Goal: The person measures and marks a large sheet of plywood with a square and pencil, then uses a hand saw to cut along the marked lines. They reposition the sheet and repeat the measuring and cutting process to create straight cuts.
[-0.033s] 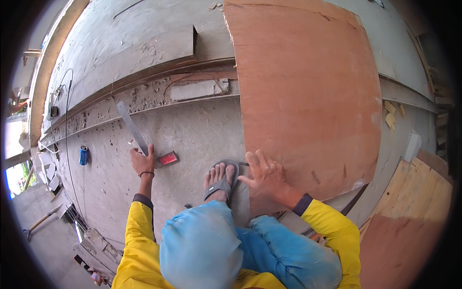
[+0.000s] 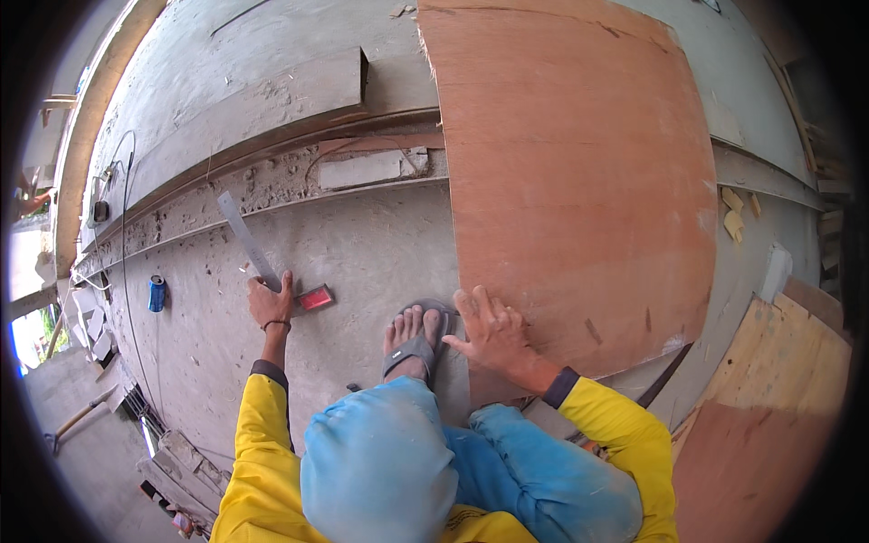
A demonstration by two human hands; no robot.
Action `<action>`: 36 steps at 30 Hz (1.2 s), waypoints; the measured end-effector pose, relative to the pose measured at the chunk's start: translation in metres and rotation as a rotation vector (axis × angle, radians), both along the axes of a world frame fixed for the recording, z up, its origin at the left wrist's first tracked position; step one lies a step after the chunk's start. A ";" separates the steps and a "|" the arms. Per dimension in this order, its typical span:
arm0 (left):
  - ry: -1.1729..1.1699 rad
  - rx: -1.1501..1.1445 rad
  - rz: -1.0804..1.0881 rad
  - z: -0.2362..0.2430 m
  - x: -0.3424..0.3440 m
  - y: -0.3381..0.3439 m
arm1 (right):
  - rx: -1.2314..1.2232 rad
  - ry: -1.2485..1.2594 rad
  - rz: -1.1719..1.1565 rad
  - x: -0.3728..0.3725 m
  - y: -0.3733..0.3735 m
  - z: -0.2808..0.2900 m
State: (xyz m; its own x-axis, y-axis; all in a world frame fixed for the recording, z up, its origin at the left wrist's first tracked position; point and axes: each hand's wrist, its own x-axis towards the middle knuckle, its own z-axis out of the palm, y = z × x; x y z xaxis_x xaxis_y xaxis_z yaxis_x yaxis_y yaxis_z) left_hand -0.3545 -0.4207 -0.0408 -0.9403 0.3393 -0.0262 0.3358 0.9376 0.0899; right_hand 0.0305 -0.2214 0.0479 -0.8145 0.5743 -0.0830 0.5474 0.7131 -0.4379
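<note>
My left hand (image 2: 270, 303) grips a metal try square (image 2: 243, 226) with a red handle (image 2: 315, 299), resting on the dusty concrete. My right hand (image 2: 489, 330) lies on the near left part of a large reddish plywood sheet (image 2: 579, 181), fingers slightly bent and thumb spread toward my foot. My sandaled foot (image 2: 407, 344) stands between my hands, beside the sheet's left edge. A blue can (image 2: 157, 292) is on the concrete left of my left hand.
A channel with rubble (image 2: 371, 168) crosses beneath the sheet's far part. A black cable (image 2: 124, 253) runs down the left side. A long-handled tool (image 2: 81, 416) lies at lower left. More boards (image 2: 769, 380) lie at right, with offcuts (image 2: 733, 222) above them.
My right hand has shifted slightly left and up along the plywood. My left hand and the square are almost unchanged.
</note>
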 end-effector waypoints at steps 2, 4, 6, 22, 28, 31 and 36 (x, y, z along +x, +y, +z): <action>-0.030 -0.087 -0.031 -0.019 -0.005 0.000 | 0.098 -0.078 -0.010 -0.003 -0.015 -0.012; 0.007 -0.003 -0.050 -0.029 -0.009 -0.006 | 0.160 -0.114 -0.016 -0.004 -0.019 -0.015; 0.027 0.137 -0.027 -0.038 -0.011 -0.010 | 0.193 -0.129 -0.018 -0.003 -0.022 -0.012; -0.652 0.228 -1.176 0.101 0.094 0.205 | 0.212 -0.203 0.060 0.056 -0.013 0.020; -0.894 0.250 -1.439 0.064 0.129 0.255 | 0.211 -0.199 0.062 0.093 -0.029 0.013; -1.007 0.341 -1.473 0.049 0.137 0.266 | 0.160 -0.202 0.050 0.115 -0.046 -0.004; -1.217 0.193 -1.306 0.036 0.148 0.260 | -0.003 -0.155 -0.082 0.136 -0.053 -0.019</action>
State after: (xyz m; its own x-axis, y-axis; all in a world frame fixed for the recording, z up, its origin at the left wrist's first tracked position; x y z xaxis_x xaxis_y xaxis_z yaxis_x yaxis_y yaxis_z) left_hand -0.2069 -0.1603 -0.0052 0.4267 0.8523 -0.3023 0.4432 0.0943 0.8914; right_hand 0.1663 -0.2749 0.0289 -0.7424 0.6377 -0.2056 0.6646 0.6622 -0.3461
